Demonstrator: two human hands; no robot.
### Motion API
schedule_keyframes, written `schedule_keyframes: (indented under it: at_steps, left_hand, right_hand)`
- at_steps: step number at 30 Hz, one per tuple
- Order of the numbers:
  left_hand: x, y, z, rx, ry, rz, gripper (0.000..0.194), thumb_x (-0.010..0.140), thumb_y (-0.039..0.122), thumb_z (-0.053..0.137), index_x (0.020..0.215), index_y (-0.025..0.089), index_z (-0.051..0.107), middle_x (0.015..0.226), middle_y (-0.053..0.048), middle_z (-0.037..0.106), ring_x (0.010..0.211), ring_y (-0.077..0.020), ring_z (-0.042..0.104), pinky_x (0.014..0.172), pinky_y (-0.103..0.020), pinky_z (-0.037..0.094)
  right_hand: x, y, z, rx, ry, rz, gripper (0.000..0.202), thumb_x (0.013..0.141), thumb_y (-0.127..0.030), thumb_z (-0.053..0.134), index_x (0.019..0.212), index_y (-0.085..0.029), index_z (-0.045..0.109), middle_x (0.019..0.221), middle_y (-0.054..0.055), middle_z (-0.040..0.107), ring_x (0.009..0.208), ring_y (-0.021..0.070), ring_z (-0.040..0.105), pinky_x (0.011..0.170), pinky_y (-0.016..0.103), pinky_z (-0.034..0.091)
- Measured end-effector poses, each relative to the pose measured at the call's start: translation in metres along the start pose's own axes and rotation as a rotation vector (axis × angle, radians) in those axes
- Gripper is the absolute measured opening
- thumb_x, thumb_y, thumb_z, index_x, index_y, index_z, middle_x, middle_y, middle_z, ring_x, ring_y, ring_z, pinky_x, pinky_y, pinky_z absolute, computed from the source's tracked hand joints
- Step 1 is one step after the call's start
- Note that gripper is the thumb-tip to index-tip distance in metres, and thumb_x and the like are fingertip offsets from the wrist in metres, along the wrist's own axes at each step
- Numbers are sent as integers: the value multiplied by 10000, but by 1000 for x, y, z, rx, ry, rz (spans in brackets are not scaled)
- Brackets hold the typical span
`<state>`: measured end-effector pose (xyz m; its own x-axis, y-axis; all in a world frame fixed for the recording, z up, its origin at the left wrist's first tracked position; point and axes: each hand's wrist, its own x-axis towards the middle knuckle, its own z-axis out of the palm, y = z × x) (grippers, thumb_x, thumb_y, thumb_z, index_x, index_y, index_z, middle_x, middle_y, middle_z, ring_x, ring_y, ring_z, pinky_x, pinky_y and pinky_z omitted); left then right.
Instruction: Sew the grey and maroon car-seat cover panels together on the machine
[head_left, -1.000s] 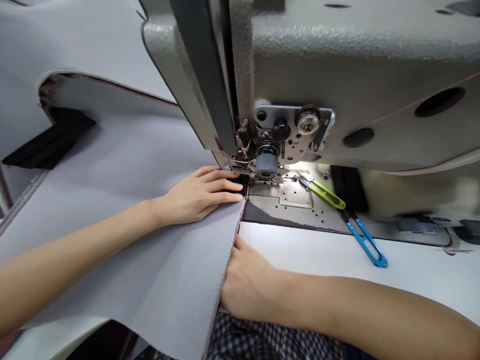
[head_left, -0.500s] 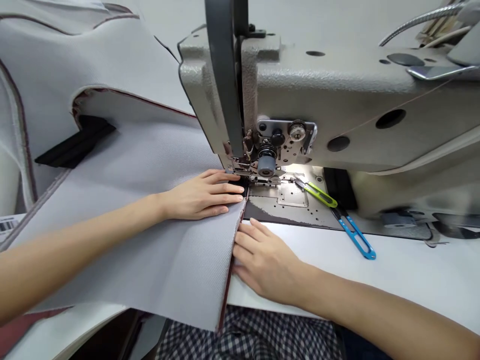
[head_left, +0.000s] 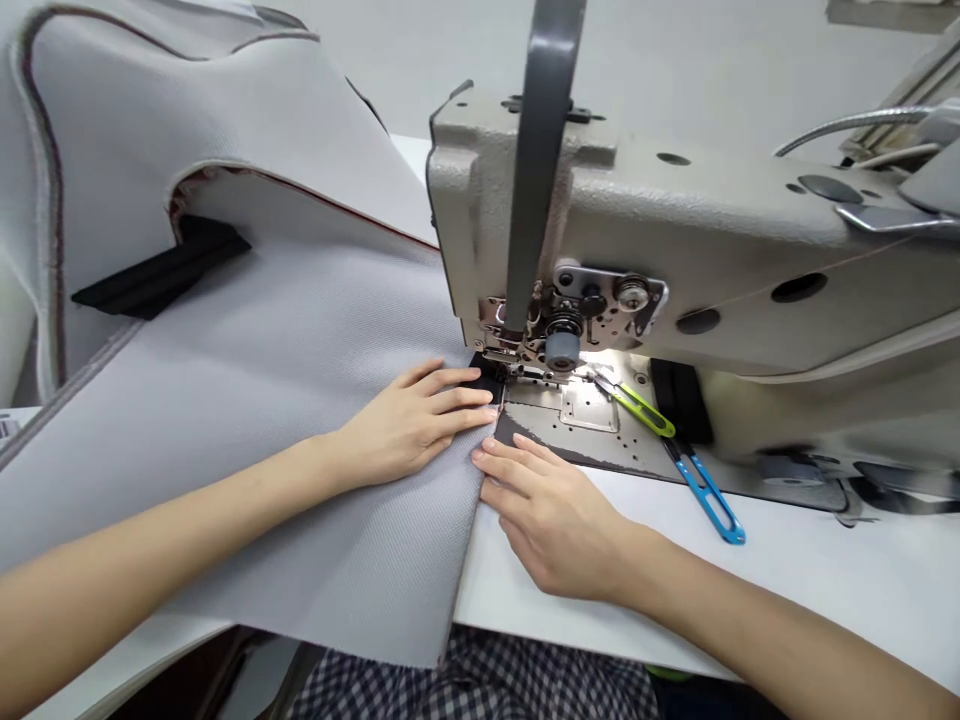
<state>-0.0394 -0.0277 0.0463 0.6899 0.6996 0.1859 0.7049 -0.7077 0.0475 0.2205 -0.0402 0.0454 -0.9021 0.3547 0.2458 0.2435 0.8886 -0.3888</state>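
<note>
A large light grey fabric panel (head_left: 322, 560) lies over the table and runs to the sewing machine's (head_left: 697, 230) needle area. My left hand (head_left: 409, 420) lies flat on it with fingers spread, the tips beside a black strip (head_left: 487, 378) near the presser foot. My right hand (head_left: 551, 505) is at the panel's right edge, just in front of the metal bed plate. Its fingers are stretched out, the tips resting on the edge; the thumb is mostly hidden. Another black strip (head_left: 165, 268) sticks out by a curved cutout with dark red edging.
Thread snips with green and blue handles (head_left: 705, 490) lie on the bed plate (head_left: 540, 425) and white tabletop (head_left: 810, 560), right of the needle. A dark upright bar (head_left: 544, 150) stands in front of the machine head. Checkered cloth (head_left: 480, 685) shows below the table edge.
The view has shifted, so the machine sits further right and lower. My right fingertips have come up onto the panel's edge, close to my left hand. The edge's dark red trim shows less.
</note>
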Motion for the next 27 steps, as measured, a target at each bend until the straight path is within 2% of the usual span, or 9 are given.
schedule_keyframes:
  at_steps: [3, 5, 7, 9, 12, 16, 27]
  left_hand:
    - [-1, -3, -1, -27, 4, 7, 394, 992, 199, 424, 1350, 285, 563, 1363, -14, 609, 1391, -213, 402, 1215, -453, 216]
    - [-1, -3, -2, -34, 10, 5, 408, 988, 175, 417, 1355, 287, 555, 1359, -13, 610, 1387, -210, 403, 1210, -448, 217]
    - [0, -2, -3, -44, 15, 11, 405, 992, 166, 406, 1348, 286, 555, 1349, -8, 613, 1387, -211, 401, 1201, -440, 216]
    - [0, -2, -2, -58, 20, 14, 394, 996, 166, 397, 1338, 282, 556, 1341, 1, 616, 1385, -214, 399, 1194, -433, 209]
    - [0, -2, -2, -70, 28, 13, 385, 997, 165, 395, 1328, 277, 556, 1335, 10, 617, 1376, -218, 403, 1186, -428, 202]
    - [0, -3, -2, -80, 26, 18, 382, 990, 165, 402, 1316, 278, 564, 1321, 4, 626, 1365, -217, 416, 1177, -431, 215]
    - [3, -7, 0, -88, 18, -20, 390, 984, 177, 417, 1326, 294, 562, 1329, 15, 623, 1390, -208, 396, 1201, -425, 177]
  right_hand:
    - [-3, 15, -8, 32, 158, 32, 283, 937, -129, 461, 1105, -180, 684, 1217, 62, 694, 1205, 190, 602, 1129, 414, 408]
    - [-5, 32, -15, -69, 327, 206, 266, 952, -145, 458, 1101, -195, 673, 1130, 69, 713, 1119, 208, 630, 1058, 428, 458]
    - [-6, 49, -20, -218, 427, 406, 247, 959, -184, 471, 1134, -182, 645, 1180, 119, 670, 1146, 270, 586, 996, 466, 477]
    - [-5, 63, -23, -277, 407, 487, 234, 972, -214, 459, 1133, -173, 624, 1213, 145, 629, 1139, 298, 561, 954, 474, 482]
    - [-2, 71, -24, -238, 381, 463, 212, 998, -219, 421, 1019, -183, 629, 1085, 113, 645, 1018, 261, 586, 912, 426, 482]
    - [0, 69, -26, -250, 438, 429, 197, 998, -210, 436, 952, -192, 627, 967, 81, 645, 962, 245, 590, 868, 392, 479]
    - [-2, 68, -27, -236, 435, 422, 239, 962, -137, 424, 894, -206, 643, 821, 54, 595, 853, 207, 602, 715, 306, 483]
